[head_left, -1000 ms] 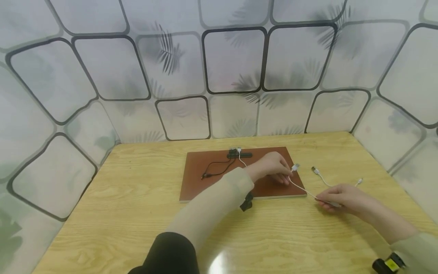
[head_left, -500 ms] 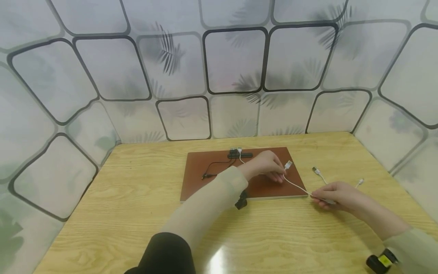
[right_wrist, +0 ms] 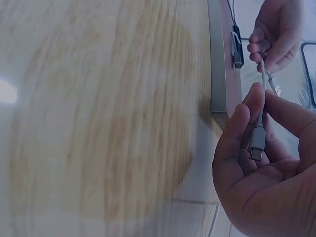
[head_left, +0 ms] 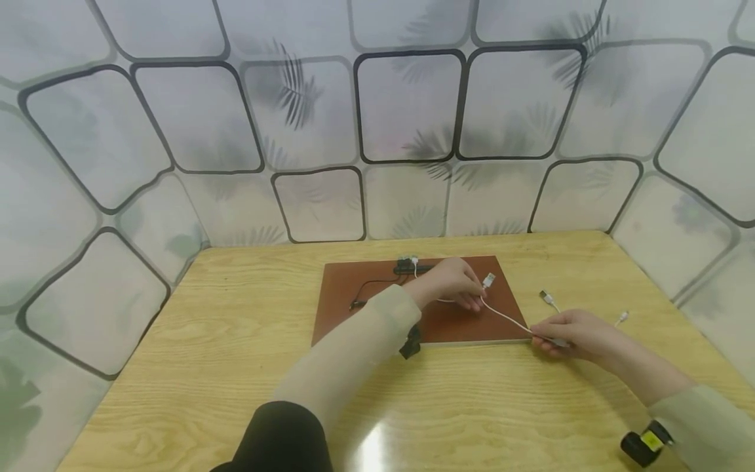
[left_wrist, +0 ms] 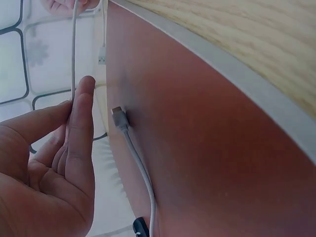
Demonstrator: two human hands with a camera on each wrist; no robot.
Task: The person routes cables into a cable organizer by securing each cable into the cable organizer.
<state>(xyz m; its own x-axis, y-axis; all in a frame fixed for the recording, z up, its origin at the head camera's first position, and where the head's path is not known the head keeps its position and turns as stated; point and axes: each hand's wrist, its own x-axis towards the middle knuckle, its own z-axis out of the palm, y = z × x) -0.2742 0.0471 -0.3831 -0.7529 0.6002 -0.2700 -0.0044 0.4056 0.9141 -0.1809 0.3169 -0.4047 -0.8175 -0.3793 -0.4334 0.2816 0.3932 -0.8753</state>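
A white USB cable (head_left: 507,316) stretches between my two hands. My left hand (head_left: 449,283) pinches it near its USB-A plug (head_left: 489,280), which sticks up past the fingers, above the brown board (head_left: 339,288). Thumb and fingers of my right hand (head_left: 580,339) pinch the other end, just off the board's right corner. In the right wrist view its USB-C plug (right_wrist: 256,143) points out over the palm. Below my left hand, a second white cable (left_wrist: 140,165) lies on the board, its plug end bare.
At the board's back edge sits a black strip (head_left: 407,269) with plugs at it. A thin black cable (head_left: 377,282) curls over the board, partly behind my left arm. Another white cable (head_left: 548,299) lies on the wooden table (head_left: 236,328), its middle hidden by my right hand.
Both hands have shifted left with the white USB cable between them. The left has gone farther in over the board, and the USB-A plug has moved with it.
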